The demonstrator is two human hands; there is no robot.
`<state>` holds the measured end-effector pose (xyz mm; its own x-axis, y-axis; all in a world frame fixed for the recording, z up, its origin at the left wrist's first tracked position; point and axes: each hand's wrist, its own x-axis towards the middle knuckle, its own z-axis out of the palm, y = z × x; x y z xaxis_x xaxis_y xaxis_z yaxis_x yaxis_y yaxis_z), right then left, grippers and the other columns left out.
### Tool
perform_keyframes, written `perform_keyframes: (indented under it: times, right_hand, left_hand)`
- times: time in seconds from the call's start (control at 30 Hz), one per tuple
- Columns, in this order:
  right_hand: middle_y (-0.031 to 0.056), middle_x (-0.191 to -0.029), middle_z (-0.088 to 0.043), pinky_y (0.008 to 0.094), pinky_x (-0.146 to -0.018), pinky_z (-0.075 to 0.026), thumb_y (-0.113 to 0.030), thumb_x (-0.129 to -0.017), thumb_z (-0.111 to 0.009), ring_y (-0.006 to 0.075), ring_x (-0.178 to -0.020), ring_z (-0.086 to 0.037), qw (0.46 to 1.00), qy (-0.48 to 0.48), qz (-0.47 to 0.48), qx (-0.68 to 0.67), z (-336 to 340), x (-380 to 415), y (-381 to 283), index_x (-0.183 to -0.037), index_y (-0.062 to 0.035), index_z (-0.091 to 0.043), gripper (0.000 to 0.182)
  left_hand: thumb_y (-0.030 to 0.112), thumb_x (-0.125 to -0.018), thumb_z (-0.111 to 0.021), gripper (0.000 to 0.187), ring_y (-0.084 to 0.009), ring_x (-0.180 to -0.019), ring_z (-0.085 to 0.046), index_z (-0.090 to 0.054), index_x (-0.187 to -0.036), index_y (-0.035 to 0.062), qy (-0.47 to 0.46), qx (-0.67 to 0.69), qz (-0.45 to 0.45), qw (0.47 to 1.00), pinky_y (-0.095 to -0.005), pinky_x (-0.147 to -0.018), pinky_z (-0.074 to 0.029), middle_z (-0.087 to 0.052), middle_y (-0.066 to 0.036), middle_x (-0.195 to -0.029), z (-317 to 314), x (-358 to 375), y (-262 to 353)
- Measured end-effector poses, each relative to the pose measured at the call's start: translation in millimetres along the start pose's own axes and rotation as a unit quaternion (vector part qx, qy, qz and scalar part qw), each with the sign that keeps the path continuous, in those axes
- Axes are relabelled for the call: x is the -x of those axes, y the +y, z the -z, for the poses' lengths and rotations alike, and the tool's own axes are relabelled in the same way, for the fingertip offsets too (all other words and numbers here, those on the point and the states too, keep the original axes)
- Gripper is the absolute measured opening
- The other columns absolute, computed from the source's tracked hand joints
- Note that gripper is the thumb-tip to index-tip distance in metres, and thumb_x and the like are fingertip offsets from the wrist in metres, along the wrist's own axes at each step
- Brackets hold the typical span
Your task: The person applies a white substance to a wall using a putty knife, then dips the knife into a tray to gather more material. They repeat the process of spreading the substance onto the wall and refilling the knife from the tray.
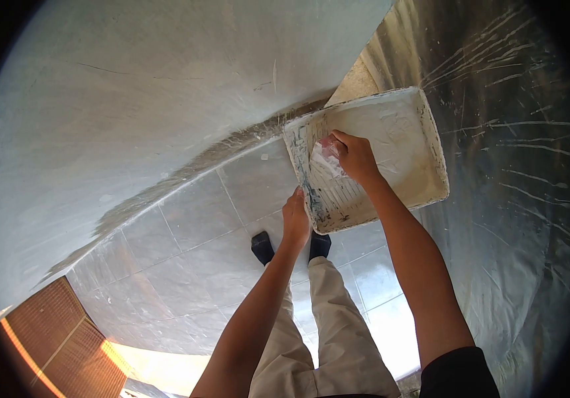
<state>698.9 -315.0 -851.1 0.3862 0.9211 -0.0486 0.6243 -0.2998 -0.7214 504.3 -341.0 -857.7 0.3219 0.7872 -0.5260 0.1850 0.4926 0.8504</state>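
A paint tray [435, 142] with crusted rims holds off-white paint [401, 136] and has a ribbed slope at its left end. My left hand [295, 215] is closed on the tray's near left edge, its thumb lying along the rim. Over the ribbed slope, my right hand [356, 156] grips a red and white, paint-smeared tool [325, 156]. White paint coats its lower part, which rests close against the ribs. My fingers hide part of it, and I cannot tell its exact kind.
A grey-white wall [145, 86] with a dark, rough strip along its base runs on the left. Plastic sheeting [510, 179] streaked with white hangs on the right. Grey tiles [185, 232] lie underfoot, around my dark socks [262, 247]. A brown slatted panel [59, 331] stands lower left.
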Motion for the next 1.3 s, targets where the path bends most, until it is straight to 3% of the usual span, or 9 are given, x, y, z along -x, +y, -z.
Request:
perform_keyframes:
  times: [0.27, 0.47, 0.57, 0.63, 0.77, 0.83, 1.07, 1.13, 1.3]
  right_hand:
    - [0.0249, -0.104, -0.068, 0.0345, -0.08, -0.053, -0.008, -0.09, -0.061, 0.0316, -0.092, -0.069, 0.991, 0.054, -0.115, -0.042, -18, 32, 4, -0.12, 0.0055, -0.061, 0.032]
    - [0.0224, -0.108, -0.068, 0.0368, -0.083, -0.052, -0.008, -0.091, -0.059, 0.0317, -0.097, -0.068, 0.971, 0.115, -0.194, -0.079, 6, 48, 1, -0.119, 0.005, -0.062, 0.032]
    - [0.0241, -0.105, -0.068, 0.0377, -0.083, -0.052, -0.007, -0.09, -0.058, 0.0344, -0.095, -0.068, 0.974, 0.131, -0.18, -0.036, 12, 49, -1, -0.118, 0.0052, -0.062, 0.031]
    - [0.0249, -0.104, -0.068, 0.0379, -0.082, -0.052, -0.007, -0.09, -0.057, 0.0355, -0.094, -0.068, 0.976, 0.129, -0.176, -0.004, 10, 50, -3, -0.118, 0.0055, -0.062, 0.031]
    - [0.0275, -0.102, -0.067, 0.0393, -0.082, -0.053, -0.006, -0.089, -0.058, 0.038, -0.092, -0.067, 0.975, 0.156, -0.159, 0.005, 0, 50, -2, -0.118, 0.0065, -0.062, 0.032]
    - [0.0282, -0.102, -0.067, 0.0396, -0.082, -0.053, -0.006, -0.088, -0.059, 0.0385, -0.092, -0.067, 0.973, 0.16, -0.163, 0.011, -4, 51, 2, -0.118, 0.0067, -0.062, 0.033]
    - [0.0271, -0.106, -0.066, 0.0393, -0.085, -0.052, -0.009, -0.089, -0.059, 0.0385, -0.097, -0.066, 0.968, 0.15, -0.203, 0.011, -12, 49, -4, -0.119, 0.0048, -0.063, 0.033]
    - [0.0255, -0.111, -0.066, 0.0382, -0.088, -0.051, -0.009, -0.09, -0.058, 0.0372, -0.1, -0.066, 0.966, 0.147, -0.213, 0.009, -13, 50, 0, -0.12, 0.0038, -0.063, 0.033]
    - [0.026, -0.108, -0.066, 0.0393, -0.086, -0.051, -0.01, -0.09, -0.059, 0.0372, -0.099, -0.066, 0.961, 0.166, -0.221, 0.016, -17, 54, 2, -0.12, 0.0037, -0.062, 0.034]
  left_hand:
    - [0.033, -0.105, -0.032, 0.053, -0.0212, -0.113, -0.054, -0.051, -0.132, -0.0075, 0.002, 0.06, 0.038, 0.997, -0.0326, -0.1, -0.038, -0.059, -0.019, -0.125, 0, 0, -4]
    - [0.034, -0.105, -0.028, 0.055, -0.0221, -0.118, -0.052, -0.049, -0.133, -0.0085, -0.004, 0.04, 0.08, 0.996, -0.0322, -0.103, -0.036, -0.057, -0.019, -0.129, 6, 6, 4]
    - [0.032, -0.105, -0.028, 0.054, -0.0229, -0.12, -0.051, -0.049, -0.133, -0.0085, -0.002, 0.068, 0.109, 0.992, -0.0327, -0.104, -0.035, -0.057, -0.019, -0.13, 4, 1, -13]
    - [0.03, -0.104, -0.027, 0.053, -0.0231, -0.122, -0.05, -0.046, -0.136, -0.0081, -0.048, 0.091, 0.048, 0.994, -0.0329, -0.106, -0.034, -0.055, -0.019, -0.133, 6, -17, -65]
    - [0.029, -0.104, -0.027, 0.053, -0.0237, -0.125, -0.049, -0.041, -0.14, -0.0074, -0.047, 0.148, 0.012, 0.988, -0.0327, -0.108, -0.033, -0.052, -0.018, -0.136, 3, -6, -35]
    - [0.028, -0.104, -0.026, 0.053, -0.0241, -0.128, -0.047, -0.037, -0.143, -0.0065, -0.036, 0.074, 0.06, 0.995, -0.0332, -0.109, -0.032, -0.05, -0.019, -0.138, 4, 11, 16]
    - [0.035, -0.105, -0.031, 0.057, -0.0241, -0.132, -0.042, -0.036, -0.144, -0.0054, -0.028, 0.082, 0.045, 0.995, -0.0345, -0.112, -0.028, -0.048, -0.019, -0.141, 7, 8, 1]
    - [0.056, -0.098, -0.021, 0.069, -0.0268, -0.142, -0.027, -0.027, -0.153, 0.0152, -0.085, 0.029, 0.057, 0.994, -0.0478, -0.111, -0.022, -0.031, -0.012, -0.155, 10, 4, -7]
    - [0.057, -0.098, -0.021, 0.069, -0.0265, -0.143, -0.024, -0.027, -0.153, 0.0169, -0.075, 0.012, 0.053, 0.996, -0.0488, -0.111, -0.021, -0.03, -0.011, -0.156, 10, 0, -23]
